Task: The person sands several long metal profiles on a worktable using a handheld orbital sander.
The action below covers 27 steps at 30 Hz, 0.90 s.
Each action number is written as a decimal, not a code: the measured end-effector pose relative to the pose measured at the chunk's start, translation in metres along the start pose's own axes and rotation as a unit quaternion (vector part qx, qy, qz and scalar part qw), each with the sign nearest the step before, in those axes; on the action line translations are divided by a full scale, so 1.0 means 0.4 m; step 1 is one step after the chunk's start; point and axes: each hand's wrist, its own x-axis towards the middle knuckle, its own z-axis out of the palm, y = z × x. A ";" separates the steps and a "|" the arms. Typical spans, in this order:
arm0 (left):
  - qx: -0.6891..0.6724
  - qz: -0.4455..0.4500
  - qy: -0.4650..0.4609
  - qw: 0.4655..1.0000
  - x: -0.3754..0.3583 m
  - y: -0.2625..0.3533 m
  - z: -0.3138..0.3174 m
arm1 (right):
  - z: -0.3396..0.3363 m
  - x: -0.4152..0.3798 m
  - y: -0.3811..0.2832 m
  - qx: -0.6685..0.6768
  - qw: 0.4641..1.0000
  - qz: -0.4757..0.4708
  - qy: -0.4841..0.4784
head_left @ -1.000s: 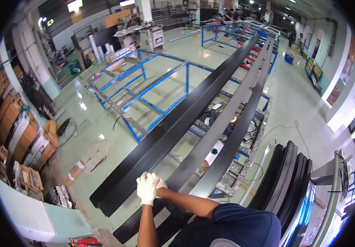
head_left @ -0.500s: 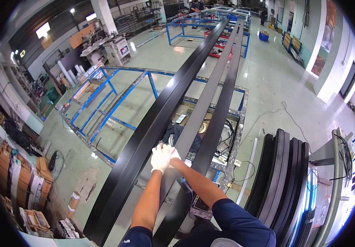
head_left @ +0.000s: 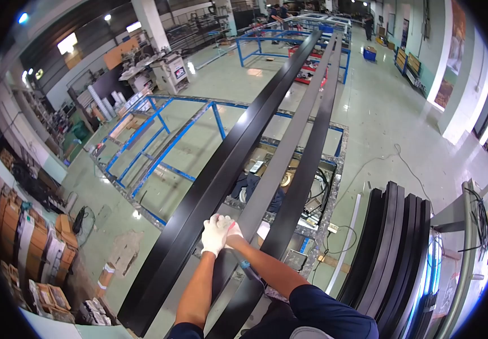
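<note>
My left hand [head_left: 214, 236], in a white glove, is closed and pressed against my right hand [head_left: 233, 233], also white-gloved. Both are low between a wide black metal profile [head_left: 230, 150] and a long grey profile [head_left: 282, 148], with the fingers at the grey one's left side. A small red or pink spot shows where the hands meet; whatever they grip is hidden. The left hand partly covers the right, whose fingers look curled. A dark profile [head_left: 306, 169] runs along the right of the grey one.
Beneath the profiles is a blue-edged frame table [head_left: 338, 141] holding cables and tools. A blue metal frame [head_left: 165, 152] stands left. Curved dark profiles [head_left: 388, 243] are stacked at right, near a cable [head_left: 405, 158] on the floor. Cartons [head_left: 35, 231] lie at left; people [head_left: 368, 25] are far back.
Both hands have moved together a little toward my body and left, along the profiles. The view has turned slightly, so the surroundings appear further right and lower.
</note>
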 end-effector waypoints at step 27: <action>-0.069 -0.256 0.255 0.930 -1.294 -0.938 -0.516 | 0.549 -0.757 -1.340 0.076 0.912 -0.371 -0.160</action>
